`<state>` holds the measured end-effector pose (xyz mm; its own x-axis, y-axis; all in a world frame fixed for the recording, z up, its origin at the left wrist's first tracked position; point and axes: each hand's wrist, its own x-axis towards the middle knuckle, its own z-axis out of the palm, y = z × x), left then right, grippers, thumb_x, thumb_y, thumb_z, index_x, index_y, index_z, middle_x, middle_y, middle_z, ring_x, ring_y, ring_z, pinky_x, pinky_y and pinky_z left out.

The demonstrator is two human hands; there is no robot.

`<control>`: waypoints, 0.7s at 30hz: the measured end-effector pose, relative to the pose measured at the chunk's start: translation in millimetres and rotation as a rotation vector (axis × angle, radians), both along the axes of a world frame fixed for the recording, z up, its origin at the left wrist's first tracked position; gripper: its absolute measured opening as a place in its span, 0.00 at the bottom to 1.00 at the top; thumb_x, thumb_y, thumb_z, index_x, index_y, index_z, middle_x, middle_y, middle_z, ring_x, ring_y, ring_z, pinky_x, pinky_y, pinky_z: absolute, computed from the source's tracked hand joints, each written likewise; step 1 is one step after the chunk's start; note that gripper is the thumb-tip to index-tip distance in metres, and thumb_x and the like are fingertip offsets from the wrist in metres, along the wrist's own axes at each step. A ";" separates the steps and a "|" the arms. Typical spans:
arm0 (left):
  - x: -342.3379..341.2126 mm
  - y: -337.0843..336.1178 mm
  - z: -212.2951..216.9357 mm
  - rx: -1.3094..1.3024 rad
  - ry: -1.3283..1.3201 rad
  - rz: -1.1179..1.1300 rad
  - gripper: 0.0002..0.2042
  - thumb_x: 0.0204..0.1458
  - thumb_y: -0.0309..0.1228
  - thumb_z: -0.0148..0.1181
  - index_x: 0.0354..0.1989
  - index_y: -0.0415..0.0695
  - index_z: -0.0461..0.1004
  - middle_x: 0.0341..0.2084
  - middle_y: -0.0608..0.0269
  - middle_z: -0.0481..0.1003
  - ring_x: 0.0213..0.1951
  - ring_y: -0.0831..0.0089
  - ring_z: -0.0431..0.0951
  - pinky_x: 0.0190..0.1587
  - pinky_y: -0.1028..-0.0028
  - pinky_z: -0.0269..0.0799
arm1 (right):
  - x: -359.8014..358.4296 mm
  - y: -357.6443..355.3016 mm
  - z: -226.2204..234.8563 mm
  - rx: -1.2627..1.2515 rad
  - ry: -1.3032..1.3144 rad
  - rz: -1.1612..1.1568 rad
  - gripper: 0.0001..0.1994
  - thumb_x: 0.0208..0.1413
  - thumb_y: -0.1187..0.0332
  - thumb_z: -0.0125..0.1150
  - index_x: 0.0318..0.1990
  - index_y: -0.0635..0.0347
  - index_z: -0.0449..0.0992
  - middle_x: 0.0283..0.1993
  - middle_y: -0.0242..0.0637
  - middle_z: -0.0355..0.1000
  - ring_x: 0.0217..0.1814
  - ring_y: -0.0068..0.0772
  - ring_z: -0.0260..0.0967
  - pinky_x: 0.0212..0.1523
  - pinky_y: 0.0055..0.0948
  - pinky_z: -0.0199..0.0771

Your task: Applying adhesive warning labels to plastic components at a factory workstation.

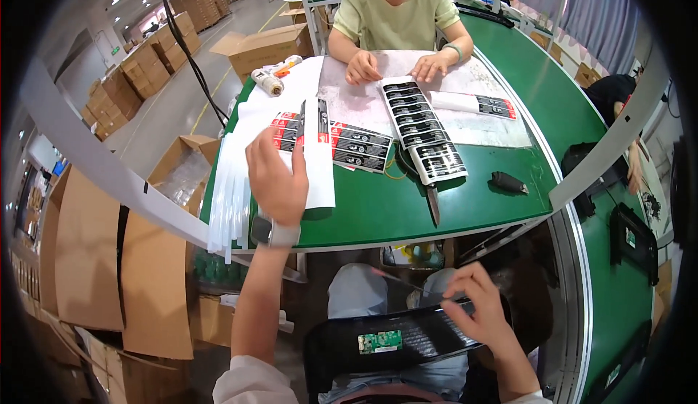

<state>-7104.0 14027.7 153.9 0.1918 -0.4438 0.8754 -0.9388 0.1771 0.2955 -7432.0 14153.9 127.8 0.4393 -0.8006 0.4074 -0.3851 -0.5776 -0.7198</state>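
Green circuit board [379,341] below-left of right grip [480,311], itself pinched round thin wire [400,280].

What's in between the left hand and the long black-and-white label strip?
In the head view, a white sheet and red-and-black labels lie between the left hand and the label strip.

Your open lane: bare green tabletop [378,219], just below centre of the frame.
Clear plastic strips [231,182] and a white sheet [321,193] crowd your left hand [278,175] at centre left; a dark blade [433,205] points toward you from the lower end of the label strip [422,124], with a black lump [507,182] to its right. A co-worker's hands [432,66] close off the upper centre. White posts [600,170] flank left and right, and black cables [173,30] hang upper left.
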 end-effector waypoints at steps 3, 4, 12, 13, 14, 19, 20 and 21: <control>-16.8 72.6 -23.8 0.111 -0.100 -0.395 0.12 0.46 0.24 0.61 0.40 0.38 0.72 0.34 0.51 0.74 0.37 0.52 0.75 0.39 0.62 0.72 | -28.0 25.3 -53.7 0.132 0.207 -0.057 0.19 0.43 0.70 0.68 0.45 0.58 0.72 0.44 0.42 0.68 0.47 0.47 0.67 0.49 0.41 0.67; -19.3 100.9 -36.9 0.337 -0.142 -0.506 0.12 0.46 0.26 0.62 0.39 0.39 0.73 0.35 0.52 0.75 0.37 0.54 0.75 0.39 0.62 0.72 | -31.9 28.9 -68.3 0.087 0.381 -0.095 0.24 0.42 0.68 0.69 0.50 0.56 0.71 0.47 0.42 0.68 0.51 0.47 0.67 0.53 0.43 0.66; -11.8 206.1 -168.7 1.123 -0.206 -0.652 0.17 0.52 0.46 0.59 0.41 0.45 0.73 0.31 0.56 0.77 0.33 0.56 0.78 0.33 0.62 0.73 | -40.2 20.5 -119.9 -0.123 0.603 -0.124 0.34 0.39 0.75 0.68 0.58 0.55 0.66 0.37 0.38 0.72 0.44 0.43 0.70 0.50 0.44 0.68; -13.1 209.2 -168.6 1.149 -0.144 -0.655 0.14 0.55 0.44 0.57 0.40 0.46 0.72 0.31 0.57 0.76 0.32 0.56 0.78 0.31 0.60 0.72 | -40.6 17.0 -118.3 -0.110 0.531 -0.084 0.32 0.37 0.77 0.67 0.56 0.56 0.67 0.33 0.38 0.70 0.39 0.42 0.69 0.43 0.41 0.70; -14.1 212.5 -167.8 1.174 -0.194 -0.654 0.08 0.54 0.37 0.57 0.38 0.48 0.73 0.30 0.60 0.76 0.33 0.58 0.77 0.32 0.63 0.73 | -41.3 16.1 -117.2 -0.098 0.460 -0.044 0.31 0.36 0.79 0.66 0.55 0.58 0.69 0.29 0.37 0.68 0.33 0.42 0.68 0.35 0.38 0.71; -25.1 224.3 -101.6 1.000 -0.365 -0.430 0.11 0.41 0.26 0.60 0.36 0.47 0.73 0.27 0.61 0.69 0.32 0.60 0.75 0.31 0.64 0.69 | -52.5 40.8 -63.8 -0.226 0.439 -0.012 0.24 0.37 0.78 0.65 0.49 0.60 0.73 0.27 0.35 0.67 0.29 0.37 0.67 0.27 0.34 0.70; -28.4 227.7 -87.6 0.872 -0.370 -0.398 0.11 0.43 0.26 0.58 0.37 0.47 0.73 0.27 0.62 0.68 0.33 0.62 0.73 0.32 0.65 0.68 | -51.7 45.4 -58.5 -0.359 0.368 -0.069 0.24 0.37 0.79 0.64 0.48 0.61 0.74 0.29 0.35 0.69 0.31 0.36 0.69 0.27 0.32 0.71; -31.0 230.1 -78.6 0.745 -0.373 -0.369 0.10 0.44 0.27 0.56 0.38 0.47 0.72 0.28 0.62 0.67 0.35 0.63 0.72 0.34 0.65 0.67 | -51.9 49.5 -55.2 -0.491 0.296 -0.128 0.23 0.36 0.79 0.64 0.47 0.61 0.74 0.32 0.35 0.71 0.32 0.36 0.70 0.28 0.31 0.73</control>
<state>-7135.0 14257.9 75.3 -0.3126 -0.8963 0.3146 -0.9181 0.3700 0.1422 -7483.9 14203.4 72.6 0.5032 -0.6034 0.6186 -0.6176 -0.7518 -0.2309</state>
